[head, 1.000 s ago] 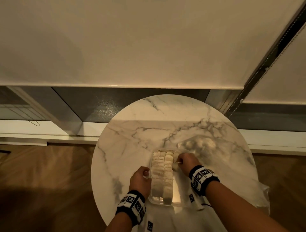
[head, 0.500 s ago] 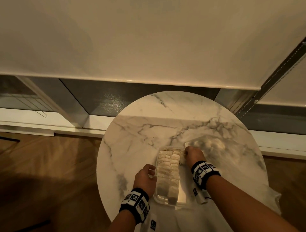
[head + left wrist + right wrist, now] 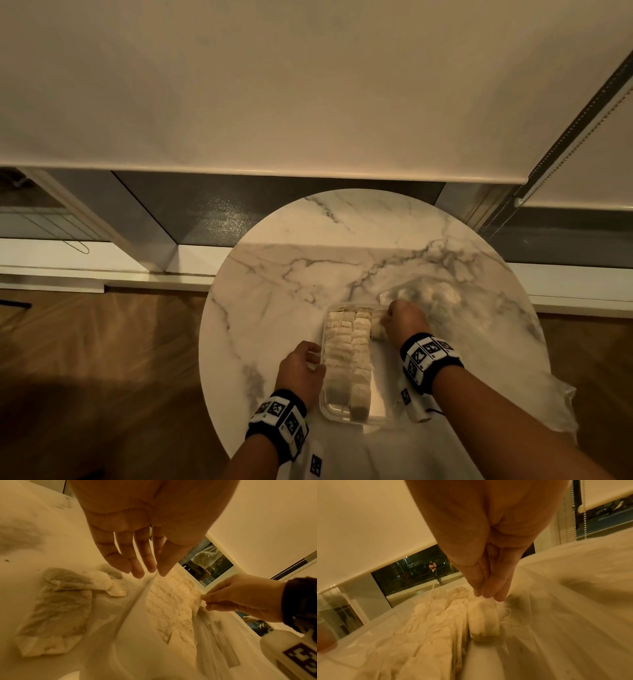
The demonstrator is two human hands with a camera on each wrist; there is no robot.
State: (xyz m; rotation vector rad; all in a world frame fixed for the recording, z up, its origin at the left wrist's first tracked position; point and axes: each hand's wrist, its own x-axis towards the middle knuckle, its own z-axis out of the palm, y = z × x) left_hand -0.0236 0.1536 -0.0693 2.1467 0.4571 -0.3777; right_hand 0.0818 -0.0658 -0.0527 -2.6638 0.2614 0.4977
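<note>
1. The right hand (image 3: pixel 406 323) has its thumb and fingertips (image 3: pixel 488 592) closed in a pinch on the top of a pale paper tea bag (image 3: pixel 485 616). It holds the bag upright at the far right of a shallow clear plastic tray (image 3: pixel 339 416).
2. The left hand (image 3: pixel 299 368) sits at the tray's left rim. In the left wrist view its nearly straight fingers (image 3: pixel 135 566) and thumb appear to nip the thin wall between them, steadying the tray.
3. Inside the tray, two packed rows of tea bags (image 3: pixel 349 349) stand on edge along the left and the middle. The pinched bag lies against the middle row's right flank, at the far end of a third lane. That lane is bare towards the near end. I cannot tell whether the bag's bottom rests on the tray floor.
4. The step in hand looks like seating this bag to start the third row. The next move likely calls for easing it down and snug against its neighbours so it stays upright. The fingers then need to let go without snagging its string, and the left hand should keep the tray from sliding.
5. Just beyond the right hand lies a crumpled clear plastic bag (image 3: pixel 428 294) holding more tea bags, the likely next reach. Everything rests on a round white marble counter (image 3: pixel 291 291), in front of a cream roller blind (image 3: pixel 308 85).
</note>
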